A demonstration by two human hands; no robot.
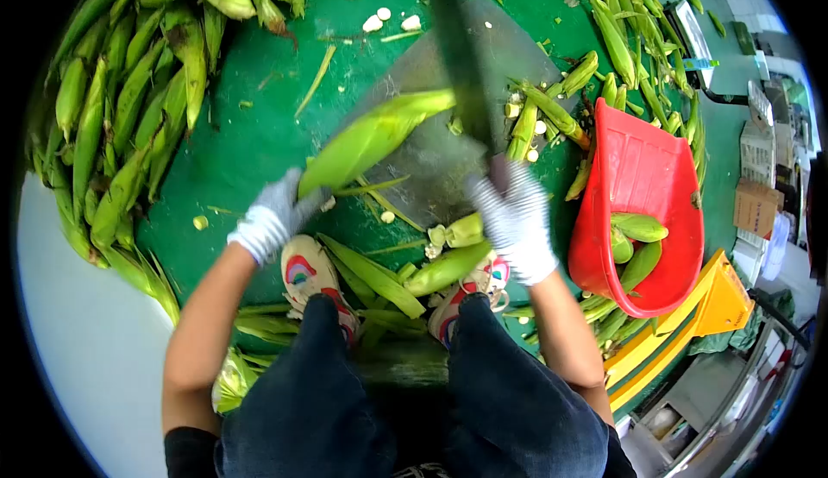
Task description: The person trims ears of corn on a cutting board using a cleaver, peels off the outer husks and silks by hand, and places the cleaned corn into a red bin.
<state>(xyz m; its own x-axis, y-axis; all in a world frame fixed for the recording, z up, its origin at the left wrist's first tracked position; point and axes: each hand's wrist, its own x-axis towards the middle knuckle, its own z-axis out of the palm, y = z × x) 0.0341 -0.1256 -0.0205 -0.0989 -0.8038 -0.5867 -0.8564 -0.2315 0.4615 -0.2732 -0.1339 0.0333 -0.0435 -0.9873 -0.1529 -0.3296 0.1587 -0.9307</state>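
Here, a husk-on corn ear in my left hand, a long knife in my right

I sit or squat over a green floor [246, 137], looking down past my knees; both hands wear pale gloves. My left hand [283, 209] has its fingers curled part-way around the near, thicker end of a green corn ear [371, 143]. The ear slants up and away to the right, above a grey board [522, 38] on the floor, its narrow end beside the knife. My right hand [516, 219] has its fingers closed around the handle of the knife [464, 55], whose dark blade points away from me, blurred; I cannot tell whether it touches the ear.

Between my shoes [309, 269] lie more ears and loose husk leaves [371, 273]. A large heap of unhusked corn [129, 107] fills the far left. Cut stubs [522, 133] are scattered right of the blade. Beyond my right hand, a red scoop [645, 154] holds several green ears [640, 226], with a yellow frame [723, 301] just behind it.
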